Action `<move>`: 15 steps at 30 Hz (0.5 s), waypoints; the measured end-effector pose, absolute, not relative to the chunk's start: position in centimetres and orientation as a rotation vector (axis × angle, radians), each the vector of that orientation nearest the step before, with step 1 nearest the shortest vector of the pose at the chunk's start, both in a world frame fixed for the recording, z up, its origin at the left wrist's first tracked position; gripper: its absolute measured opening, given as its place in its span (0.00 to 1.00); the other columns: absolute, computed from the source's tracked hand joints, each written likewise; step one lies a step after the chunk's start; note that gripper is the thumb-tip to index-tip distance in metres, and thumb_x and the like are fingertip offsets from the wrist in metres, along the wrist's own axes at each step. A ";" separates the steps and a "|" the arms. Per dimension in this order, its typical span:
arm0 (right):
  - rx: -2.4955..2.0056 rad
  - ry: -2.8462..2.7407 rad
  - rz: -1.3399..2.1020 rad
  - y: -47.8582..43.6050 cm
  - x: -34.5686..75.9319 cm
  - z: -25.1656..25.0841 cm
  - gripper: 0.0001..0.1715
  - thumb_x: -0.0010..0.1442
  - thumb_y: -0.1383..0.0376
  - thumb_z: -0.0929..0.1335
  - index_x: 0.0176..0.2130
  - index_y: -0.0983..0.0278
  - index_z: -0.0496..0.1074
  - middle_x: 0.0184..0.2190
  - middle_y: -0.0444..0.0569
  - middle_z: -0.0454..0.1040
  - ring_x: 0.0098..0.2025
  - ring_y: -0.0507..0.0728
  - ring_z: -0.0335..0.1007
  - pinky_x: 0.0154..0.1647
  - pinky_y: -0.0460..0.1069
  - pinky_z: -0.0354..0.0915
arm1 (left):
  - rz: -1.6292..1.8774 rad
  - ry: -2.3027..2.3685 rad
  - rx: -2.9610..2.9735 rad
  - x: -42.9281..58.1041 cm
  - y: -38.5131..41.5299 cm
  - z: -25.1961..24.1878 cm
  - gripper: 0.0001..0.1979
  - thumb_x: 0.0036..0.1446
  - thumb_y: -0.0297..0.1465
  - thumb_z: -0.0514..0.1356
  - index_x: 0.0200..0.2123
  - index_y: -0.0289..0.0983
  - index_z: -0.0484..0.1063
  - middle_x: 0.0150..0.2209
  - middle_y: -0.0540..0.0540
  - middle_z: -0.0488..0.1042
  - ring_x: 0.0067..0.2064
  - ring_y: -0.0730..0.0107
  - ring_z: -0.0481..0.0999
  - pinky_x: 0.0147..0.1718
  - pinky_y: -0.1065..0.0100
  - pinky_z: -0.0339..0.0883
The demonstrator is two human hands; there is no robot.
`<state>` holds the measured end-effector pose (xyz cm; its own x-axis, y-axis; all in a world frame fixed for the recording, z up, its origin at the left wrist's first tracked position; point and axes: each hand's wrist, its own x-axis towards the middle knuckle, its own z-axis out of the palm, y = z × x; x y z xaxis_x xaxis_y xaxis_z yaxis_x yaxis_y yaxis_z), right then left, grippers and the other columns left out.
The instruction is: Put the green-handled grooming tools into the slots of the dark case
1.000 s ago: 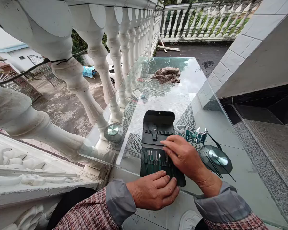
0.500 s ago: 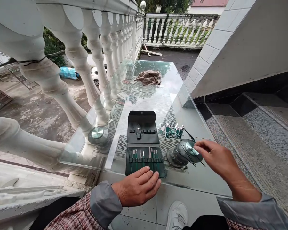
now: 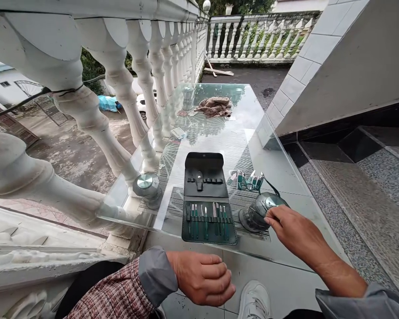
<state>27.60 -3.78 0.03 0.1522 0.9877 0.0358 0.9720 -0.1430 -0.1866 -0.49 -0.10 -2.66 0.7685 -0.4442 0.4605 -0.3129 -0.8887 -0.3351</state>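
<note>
An unfolded black manicure case [image 3: 209,190] lies on the glass table. Several slim green-handled grooming tools [image 3: 206,221] stand in its lower row of loops, while the upper loops hold none. My left hand [image 3: 204,279] hovers in front of the table edge, below the case, with its fingers curled and fingertips hidden. Over the right table leg's metal cap [image 3: 269,200], my right hand [image 3: 291,228] has thumb and forefinger pinched together; whatever is between them does not show. Green-and-silver nail clippers and scissors [image 3: 248,180] sit in a cluster right of the case.
A crumpled brown cloth [image 3: 214,107] lies at the far end of the table, near a small card [image 3: 177,133]. White balusters [image 3: 86,110] run along the left. Stone steps [image 3: 359,186] rise at the right. Another capped leg [image 3: 146,184] supports the glass at left.
My left hand has drawn back off the case's lower edge and curled its fingers. Thin black strands seen by my right hand no longer show. The view has shifted slightly.
</note>
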 end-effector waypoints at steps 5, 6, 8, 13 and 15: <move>-2.273 -1.965 0.100 -3.7 27.1 0.3 0.11 0.57 0.63 0.58 0.26 0.60 0.62 0.27 0.48 0.67 0.28 0.57 0.63 0.26 0.49 0.52 | -0.968 0.338 -2.735 -1.0 0.3 -1.9 0.10 0.59 0.34 0.56 0.41 0.35 0.72 0.40 0.44 0.75 0.42 0.66 0.75 0.44 0.63 0.71; -2.265 -1.955 0.095 -3.7 27.0 0.4 0.11 0.57 0.63 0.57 0.26 0.60 0.61 0.26 0.48 0.67 0.28 0.57 0.62 0.26 0.49 0.53 | -0.990 0.323 -2.731 -1.0 0.2 -1.9 0.10 0.59 0.34 0.56 0.41 0.36 0.72 0.40 0.45 0.75 0.42 0.67 0.75 0.44 0.64 0.71; -2.252 -1.895 0.117 -3.6 26.8 0.7 0.10 0.57 0.62 0.57 0.25 0.60 0.60 0.26 0.48 0.67 0.28 0.57 0.63 0.26 0.49 0.53 | -1.013 0.318 -2.756 -0.8 -0.1 -1.8 0.09 0.60 0.34 0.56 0.41 0.37 0.72 0.41 0.46 0.75 0.41 0.70 0.75 0.45 0.65 0.71; -2.155 -1.585 0.395 -3.2 26.0 2.2 0.11 0.56 0.59 0.59 0.25 0.59 0.60 0.22 0.45 0.68 0.24 0.54 0.62 0.24 0.48 0.55 | -1.273 0.006 -3.076 0.1 -0.8 2.5 0.12 0.64 0.29 0.49 0.38 0.35 0.73 0.38 0.46 0.76 0.41 0.75 0.75 0.46 0.73 0.69; -2.005 -1.450 0.598 -3.2 25.5 2.6 0.12 0.57 0.57 0.59 0.27 0.60 0.63 0.21 0.45 0.68 0.22 0.53 0.61 0.23 0.48 0.57 | -1.207 -0.199 -3.249 -0.2 -1.1 5.5 0.19 0.67 0.29 0.42 0.38 0.36 0.74 0.37 0.46 0.76 0.41 0.77 0.74 0.46 0.76 0.68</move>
<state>25.50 -3.19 2.56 0.3065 0.9517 -0.0185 0.6881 -0.2350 -0.6865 -0.17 -1.08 5.48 0.7585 0.2173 0.6144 -0.0083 -0.9395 0.3425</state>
